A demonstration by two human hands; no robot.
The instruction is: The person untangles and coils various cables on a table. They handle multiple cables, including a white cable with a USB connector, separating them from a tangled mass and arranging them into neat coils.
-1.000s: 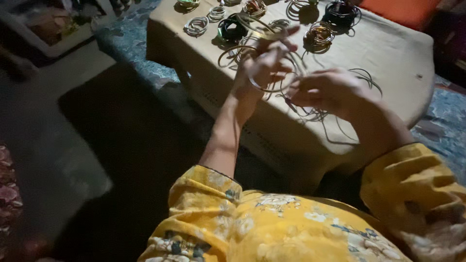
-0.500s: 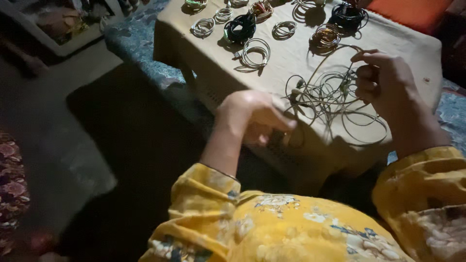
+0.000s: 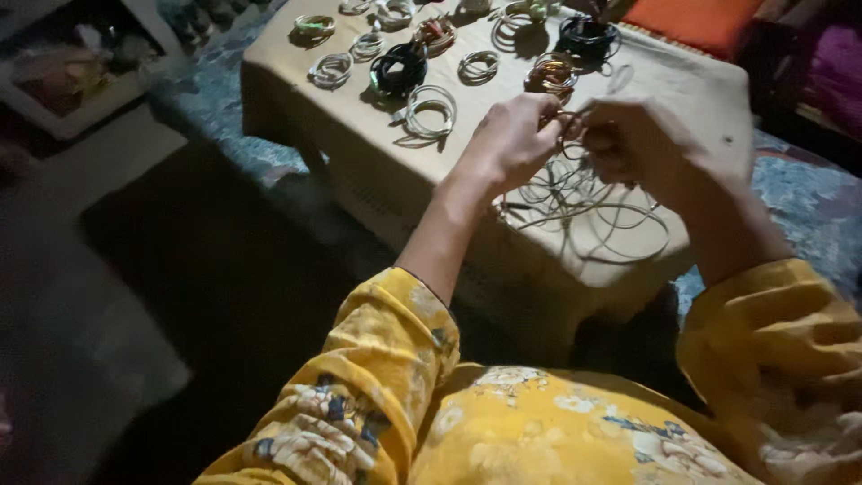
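Over the near edge of the low cloth-covered table (image 3: 700,81), both hands are raised and drawn together, wrists bent, forearms coming out of loose yellow flower-print sleeves (image 3: 395,332). The left hand (image 3: 512,139) has its fingers curled in, fingertips pinched on thin wire at the top of a loose tangle of pale wire loops (image 3: 584,202). The right hand (image 3: 637,139) sits just beside it, knuckles up, fingers folded closed around the same strands, so the two hands nearly touch over the bundle. From there the loops hang and spread onto the table's beige cloth, springy, thin and uneven, some big rings sliding toward the front edge.

Farther back on the table lie small neat coils in rows: a pale one (image 3: 429,108), a black one (image 3: 397,67), a coppery one (image 3: 549,74) and another dark one (image 3: 585,36) near the far edge. The cloth looks coarse and slightly creased. A blue patterned fabric (image 3: 808,207) lies under the table, and an orange cushion (image 3: 696,18) sits beyond it.
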